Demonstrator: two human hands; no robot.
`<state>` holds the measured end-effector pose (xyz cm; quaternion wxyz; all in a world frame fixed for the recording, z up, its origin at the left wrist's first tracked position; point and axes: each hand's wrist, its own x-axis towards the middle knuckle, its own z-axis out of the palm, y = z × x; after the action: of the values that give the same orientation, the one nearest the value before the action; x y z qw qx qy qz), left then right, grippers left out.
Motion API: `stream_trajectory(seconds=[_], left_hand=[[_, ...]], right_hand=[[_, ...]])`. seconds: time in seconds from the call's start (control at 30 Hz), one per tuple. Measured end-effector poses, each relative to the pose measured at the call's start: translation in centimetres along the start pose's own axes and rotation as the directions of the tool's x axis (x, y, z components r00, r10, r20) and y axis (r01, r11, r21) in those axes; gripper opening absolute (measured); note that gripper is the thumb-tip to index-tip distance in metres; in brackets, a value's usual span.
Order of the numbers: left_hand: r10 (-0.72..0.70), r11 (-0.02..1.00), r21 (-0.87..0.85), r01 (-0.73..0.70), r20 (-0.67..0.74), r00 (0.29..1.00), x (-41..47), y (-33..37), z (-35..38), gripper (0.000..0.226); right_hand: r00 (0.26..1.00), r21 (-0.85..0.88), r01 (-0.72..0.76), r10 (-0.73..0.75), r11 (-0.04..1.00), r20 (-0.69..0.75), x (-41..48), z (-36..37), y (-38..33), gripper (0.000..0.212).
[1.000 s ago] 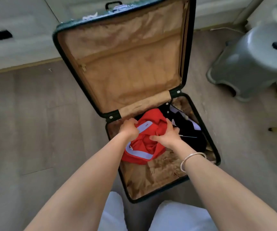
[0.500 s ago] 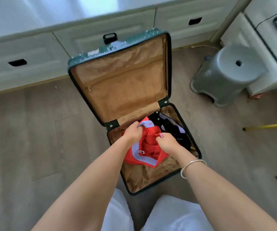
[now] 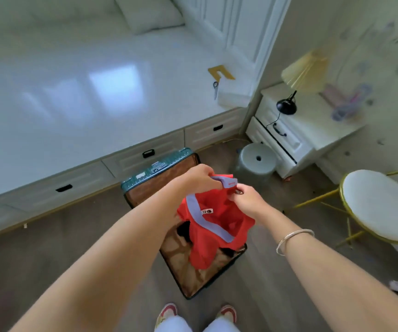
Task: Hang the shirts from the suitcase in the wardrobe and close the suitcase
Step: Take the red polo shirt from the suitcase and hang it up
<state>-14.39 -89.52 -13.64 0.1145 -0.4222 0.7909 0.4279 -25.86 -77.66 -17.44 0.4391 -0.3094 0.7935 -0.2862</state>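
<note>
Head view: red shirt [image 3: 219, 226] held up above open suitcase [image 3: 193, 267].
Collar pinched by left hand [image 3: 199, 176] & right hand [image 3: 247, 196], both closed on it, prob. so it hangs clear for carrying to wardrobe.

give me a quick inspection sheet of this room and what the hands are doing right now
surface: wood floor, suitcase open on it
job's things: red shirt lifted above the suitcase; dark clothes inside
clutter: scissors on the bed platform
hands: left hand and right hand both grip the shirt's collar
cables: lamp cord down the nightstand
surroundings: grey stool, round chair
</note>
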Motion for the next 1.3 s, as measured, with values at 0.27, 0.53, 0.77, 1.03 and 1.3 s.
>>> stream_trajectory(seconds=[0.27,0.53,0.77,1.03,1.3], left_hand=[[0.342,0.894,0.289,-0.341,0.05,0.938,-5.6,12.0,-6.3,0.019],[0.45,0.721,0.263,-0.641,0.526,0.721,-12.3,21.6,-2.8,0.012],[0.607,0.208,0.271,-0.94,0.718,0.342,-22.6,28.2,7.0,0.043],[0.442,0.118,-0.099,-0.988,0.896,-0.037,-35.5,31.3,17.5,0.064],[0.646,-0.076,-0.118,-0.99,0.751,-0.139,-47.8,33.6,28.5,0.02]], right_hand=[[0.983,0.082,-0.143,0.151,0.986,-0.107,-11.3,-8.9,-7.8,0.008],[0.853,0.231,-0.402,0.454,0.886,-0.258,-24.5,-11.4,-7.4,0.033],[0.661,0.529,-0.438,0.66,0.726,-0.358,-39.7,-10.8,-1.6,0.016],[0.199,0.779,-0.115,0.783,0.616,-0.589,-58.6,-8.3,2.7,0.014],[-0.221,0.745,0.016,0.729,0.667,-0.648,-73.5,-5.2,6.8,0.022]])
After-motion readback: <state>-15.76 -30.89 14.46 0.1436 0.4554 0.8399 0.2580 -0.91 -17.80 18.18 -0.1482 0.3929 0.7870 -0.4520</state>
